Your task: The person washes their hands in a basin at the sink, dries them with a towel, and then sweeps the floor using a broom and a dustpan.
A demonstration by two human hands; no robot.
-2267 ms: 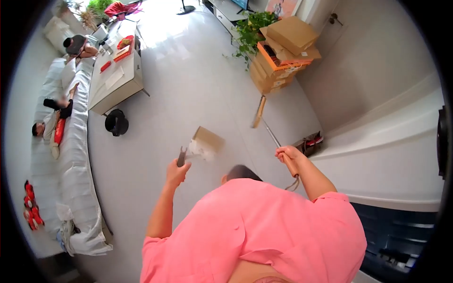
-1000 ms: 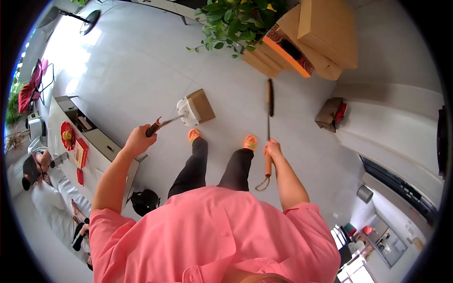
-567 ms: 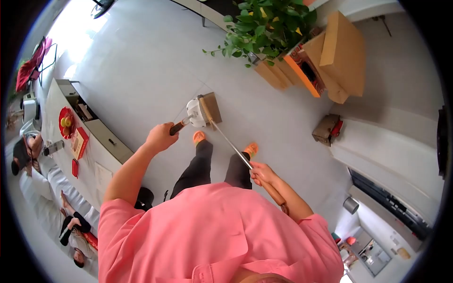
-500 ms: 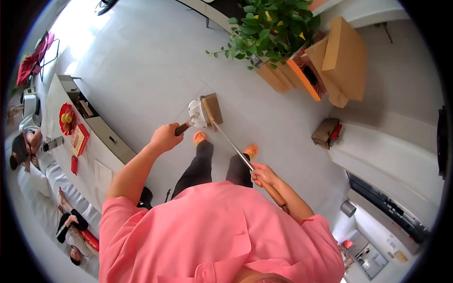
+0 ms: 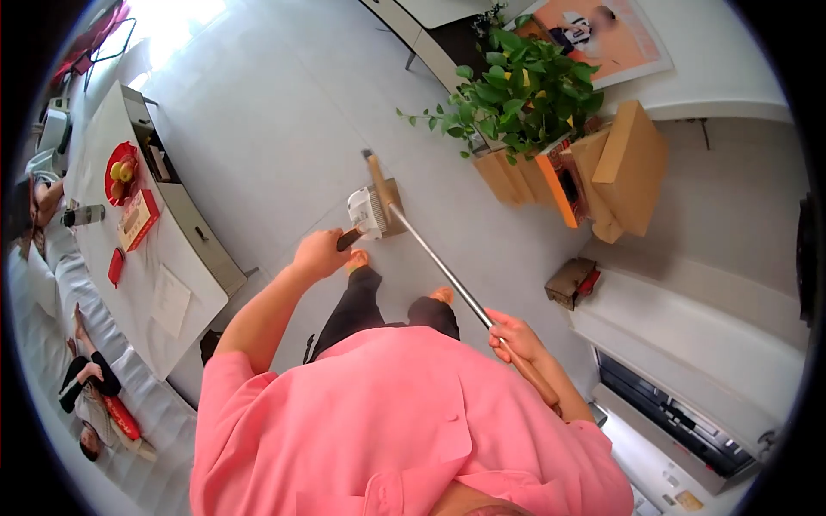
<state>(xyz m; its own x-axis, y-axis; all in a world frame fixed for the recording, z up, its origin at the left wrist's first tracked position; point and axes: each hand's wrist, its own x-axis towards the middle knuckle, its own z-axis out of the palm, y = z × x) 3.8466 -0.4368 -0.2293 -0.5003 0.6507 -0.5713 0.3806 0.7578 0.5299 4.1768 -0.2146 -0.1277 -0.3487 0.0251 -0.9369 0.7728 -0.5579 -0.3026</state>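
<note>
Now the brush head (image 5: 377, 179) is jutting past the dustpan (image 5: 367, 211), centre-left of frame, after lying across it; sweeping seemingly continuing. Right hand (image 5: 519, 337) is grasping the brush handle (image 5: 535, 377), left hand (image 5: 320, 255) clenching the dustpan grip (image 5: 349, 238).

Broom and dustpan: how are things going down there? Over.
Left hand grips dustpan; right hand grips broom. Broom head overlaps dustpan in view. Left orange slipper close to dustpan.
</note>
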